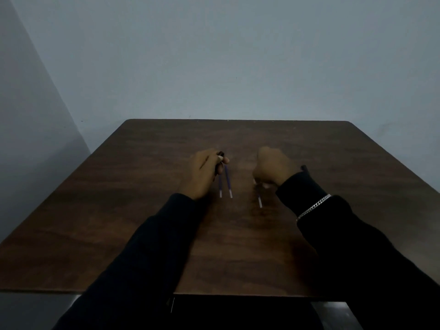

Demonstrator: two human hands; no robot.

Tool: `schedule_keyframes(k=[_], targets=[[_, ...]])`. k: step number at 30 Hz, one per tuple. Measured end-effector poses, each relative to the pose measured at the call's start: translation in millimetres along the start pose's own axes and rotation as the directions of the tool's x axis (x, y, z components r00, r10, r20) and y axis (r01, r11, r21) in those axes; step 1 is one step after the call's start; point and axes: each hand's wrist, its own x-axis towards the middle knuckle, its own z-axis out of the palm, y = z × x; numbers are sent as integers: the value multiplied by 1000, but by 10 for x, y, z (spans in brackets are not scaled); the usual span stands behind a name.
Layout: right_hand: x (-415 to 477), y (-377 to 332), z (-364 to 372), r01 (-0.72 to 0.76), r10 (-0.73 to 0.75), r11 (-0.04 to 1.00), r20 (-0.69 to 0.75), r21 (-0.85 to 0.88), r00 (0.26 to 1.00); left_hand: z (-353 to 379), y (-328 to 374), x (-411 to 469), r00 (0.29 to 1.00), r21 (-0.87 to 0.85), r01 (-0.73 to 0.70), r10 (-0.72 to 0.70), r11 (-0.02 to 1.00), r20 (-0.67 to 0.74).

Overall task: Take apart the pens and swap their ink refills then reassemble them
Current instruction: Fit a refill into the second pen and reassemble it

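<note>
My left hand (204, 170) grips a dark pen barrel (220, 154) at mid-table, its top end poking out past my fingers. Two thin blue refills (228, 181) with pale lower tips run from under that hand toward me, side by side. Whether the hand holds either one I cannot tell. My right hand (272, 166) is curled knuckles-up, fingertips down on the upper end of a third blue refill (259, 201), which lies on the table pointing toward me. A dark pen part (303, 167) shows just behind my right wrist, mostly hidden.
The brown wooden table (142, 222) stands against a pale wall, with its far edge just beyond my hands. Dark sleeves cover both forearms, and a silver chain bracelet (314, 207) lies over the right one.
</note>
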Motion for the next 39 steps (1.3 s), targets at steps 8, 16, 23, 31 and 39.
schedule_keyframes(k=[8, 16, 23, 31, 39], targets=[[62, -67, 127, 23, -23, 1000, 50, -2, 998, 65, 6, -34, 988, 120, -153, 147, 981, 56], [179, 110, 115, 86, -73, 992, -147, 88, 987, 75, 26, -47, 983, 140, -177, 169, 974, 70], [23, 373, -191, 384, -153, 440, -354, 812, 923, 92, 67, -78, 981, 141, -154, 134, 978, 137], [23, 456, -137, 508, -188, 127, -483, 852, 855, 82, 38, -81, 981, 173, -148, 122, 974, 154], [-39, 400, -95, 550, -228, 198, -507, 812, 831, 104, 65, -112, 981, 209, -138, 105, 968, 165]])
